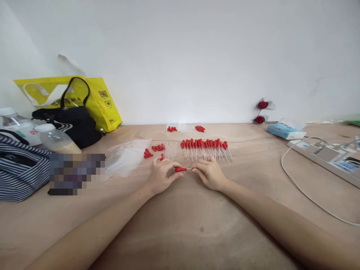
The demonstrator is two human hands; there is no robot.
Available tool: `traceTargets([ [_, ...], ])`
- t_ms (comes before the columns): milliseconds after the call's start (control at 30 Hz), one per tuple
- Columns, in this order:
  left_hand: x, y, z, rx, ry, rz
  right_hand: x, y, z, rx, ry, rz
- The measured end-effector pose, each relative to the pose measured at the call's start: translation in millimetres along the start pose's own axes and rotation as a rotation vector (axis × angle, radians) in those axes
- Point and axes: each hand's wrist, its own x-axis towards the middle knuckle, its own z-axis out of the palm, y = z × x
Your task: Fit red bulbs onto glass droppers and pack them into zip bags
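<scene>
Left hand [165, 173] pinched a red bulb [180, 170]; right hand [208, 173] apparently gripped its clear tube [189, 169], far end was hidden.

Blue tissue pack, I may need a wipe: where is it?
In the head view, the blue tissue pack lies at right, between the red roses and white power strip.

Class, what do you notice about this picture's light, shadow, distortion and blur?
Head view: fairly even light, soft shadow beside the left forearm; head view: the power strip seems stretched near the edge; head view: clear tubes look faint; head view: mosaic squares hide a patch at left.
</scene>
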Motion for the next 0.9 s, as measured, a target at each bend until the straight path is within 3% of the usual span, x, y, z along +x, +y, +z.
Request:
traceTargets([
  [233,1.0,0.1,7.7,-0.029,0.019,0.000,1.7,2.0,4.1,0.032,-0.004,-0.013],
  [500,4.9,-17.8,-6.3,0.074,0.036,0.006,5.6,1.1,1.7,0.007,-0.121,-0.039],
  [600,7.2,-35.3,-10.8,0.161,0.130,-0.119,14.0,-6.3,9.2,0.026,-0.059,0.094],
  [733,8.3,-58.7,-17.4,0.336,0.238,-0.374,42.9,-17.3,25.3,-0.007,0.047,0.386],
  [800,7.8,-64.3,-19.0,0.384,0.224,-0.411,62.1,-21.0,33.4,-0.077,0.062,0.484],
  [900,8.4,-64.2,-17.1,0.420,0.203,-0.362,86.8,-22.6,43.5,-0.185,0.033,0.565],
])
